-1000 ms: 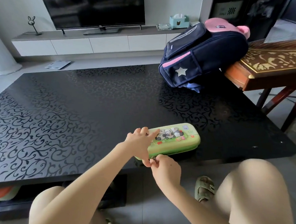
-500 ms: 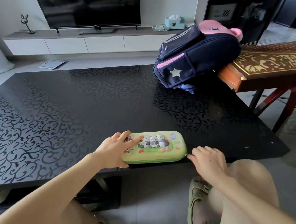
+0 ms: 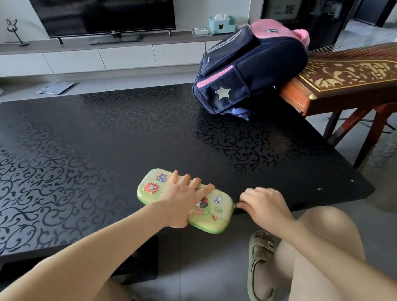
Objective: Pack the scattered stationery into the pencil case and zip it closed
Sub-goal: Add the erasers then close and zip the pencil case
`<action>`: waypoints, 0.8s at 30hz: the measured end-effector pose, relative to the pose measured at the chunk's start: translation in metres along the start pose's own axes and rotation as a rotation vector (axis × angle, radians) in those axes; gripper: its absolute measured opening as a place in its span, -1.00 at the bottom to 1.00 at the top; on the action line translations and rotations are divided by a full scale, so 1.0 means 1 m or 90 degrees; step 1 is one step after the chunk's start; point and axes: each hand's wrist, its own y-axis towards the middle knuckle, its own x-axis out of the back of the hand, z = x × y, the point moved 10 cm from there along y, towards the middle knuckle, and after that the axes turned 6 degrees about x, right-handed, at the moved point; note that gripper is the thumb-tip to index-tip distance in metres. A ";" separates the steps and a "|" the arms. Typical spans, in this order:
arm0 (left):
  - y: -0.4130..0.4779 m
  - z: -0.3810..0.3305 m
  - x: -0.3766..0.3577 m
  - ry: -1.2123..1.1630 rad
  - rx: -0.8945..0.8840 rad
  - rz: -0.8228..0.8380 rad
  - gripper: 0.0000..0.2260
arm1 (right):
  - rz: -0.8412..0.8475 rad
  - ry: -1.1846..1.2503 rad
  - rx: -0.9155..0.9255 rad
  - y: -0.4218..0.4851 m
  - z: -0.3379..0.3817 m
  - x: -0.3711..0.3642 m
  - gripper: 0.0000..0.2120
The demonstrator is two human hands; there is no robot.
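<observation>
A green pencil case (image 3: 153, 185) with cartoon stickers lies closed at the front edge of the black table (image 3: 79, 144), turned diagonally, its near corner hanging over the edge. My left hand (image 3: 183, 202) lies flat on its lid, fingers spread, pressing it down. My right hand (image 3: 262, 205) pinches the small zipper pull at the case's right end. No loose stationery shows on the table.
A navy and pink backpack (image 3: 248, 69) stands at the table's far right, leaning on a carved wooden zither (image 3: 352, 78) on a stand. A TV and a low white cabinet (image 3: 97, 57) line the back wall. My knees and a green sandal (image 3: 259, 266) are below the table edge.
The case has rotated from lying along the table edge to a diagonal. My right hand ran from the case's left end to its right end, and my left hand shifted onto the lid's middle.
</observation>
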 end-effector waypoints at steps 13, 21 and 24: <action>0.018 0.045 0.026 -0.272 0.095 -0.028 0.04 | 0.143 0.125 -0.055 0.062 0.038 0.012 -0.05; 0.042 0.018 0.062 -0.220 0.035 -0.087 -0.01 | 0.072 0.044 -0.058 0.058 -0.001 0.031 -0.03; 0.063 0.003 0.079 -0.231 0.019 -0.124 0.02 | -0.032 0.003 -0.092 0.049 -0.031 0.052 -0.14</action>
